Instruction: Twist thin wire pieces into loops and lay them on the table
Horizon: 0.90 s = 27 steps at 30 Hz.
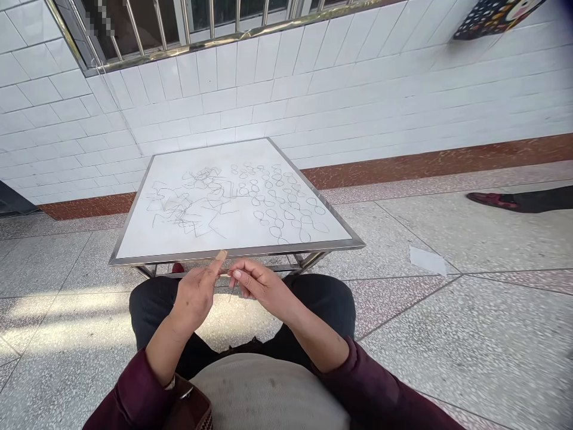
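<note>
Bent wires [182,216] tangled on the surface [242,232], left half. Left hand [196,294] just off near edge, tape [221,255] on one digit; can't tell if it's gripping. Thin wire [231,292] below near edge, pinched in right hand's [259,285] fingertips, hands together. Looped wires [276,206] in rough rows, right half. Paper [427,261] on floor [492,322], beyond near-right corner.

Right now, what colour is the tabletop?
White tabletop, with a grey rim; the head view shows it best.
</note>
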{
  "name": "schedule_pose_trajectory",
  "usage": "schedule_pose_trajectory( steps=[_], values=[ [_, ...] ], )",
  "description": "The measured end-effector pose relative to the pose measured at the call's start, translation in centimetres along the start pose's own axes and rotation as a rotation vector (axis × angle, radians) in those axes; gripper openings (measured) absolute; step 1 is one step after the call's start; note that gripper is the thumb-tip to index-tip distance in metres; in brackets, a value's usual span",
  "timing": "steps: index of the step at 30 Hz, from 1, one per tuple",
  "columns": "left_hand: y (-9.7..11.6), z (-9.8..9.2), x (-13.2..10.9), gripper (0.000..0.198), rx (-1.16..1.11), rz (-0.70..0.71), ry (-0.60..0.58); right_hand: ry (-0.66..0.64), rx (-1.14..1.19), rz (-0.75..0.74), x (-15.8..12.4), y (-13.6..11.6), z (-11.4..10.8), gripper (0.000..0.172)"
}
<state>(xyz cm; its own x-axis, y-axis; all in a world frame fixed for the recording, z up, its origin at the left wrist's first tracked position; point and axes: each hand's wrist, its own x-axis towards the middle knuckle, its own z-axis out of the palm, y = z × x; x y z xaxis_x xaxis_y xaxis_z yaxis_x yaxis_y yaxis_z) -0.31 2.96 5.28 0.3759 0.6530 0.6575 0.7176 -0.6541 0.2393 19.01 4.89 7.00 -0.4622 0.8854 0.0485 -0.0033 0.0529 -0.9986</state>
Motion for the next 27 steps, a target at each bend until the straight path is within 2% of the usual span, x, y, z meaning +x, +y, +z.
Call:
schedule_pose_trajectory(
  steps=[7,10,13,16,19,27],
  values=[
    [0.2,-0.3,0.4,0.071,0.033,0.006,0.04,-0.105,0.229,0.116,0.0,0.6,0.6,0.041],
    [0.3,-0.4,0.4,0.071,0.046,0.004,0.056,-0.116,0.32,0.148,0.0,0.9,0.6,0.037],
    [0.2,-0.5,0.3,0.07,0.049,-0.01,0.062,-0.138,0.303,0.139,0.0,1.1,0.5,0.034],
    [0.0,-0.6,0.2,0.068,0.052,-0.029,0.068,-0.129,0.21,0.084,0.1,1.3,0.5,0.033],
    [-0.2,-0.7,0.3,0.066,0.058,-0.027,0.1,-0.055,0.094,-0.005,0.2,1.3,0.8,0.034],
    [0.2,-1.0,1.1,0.061,-0.012,0.008,0.336,0.034,-0.088,-0.216,-0.5,1.1,1.8,0.024]
  ],
)
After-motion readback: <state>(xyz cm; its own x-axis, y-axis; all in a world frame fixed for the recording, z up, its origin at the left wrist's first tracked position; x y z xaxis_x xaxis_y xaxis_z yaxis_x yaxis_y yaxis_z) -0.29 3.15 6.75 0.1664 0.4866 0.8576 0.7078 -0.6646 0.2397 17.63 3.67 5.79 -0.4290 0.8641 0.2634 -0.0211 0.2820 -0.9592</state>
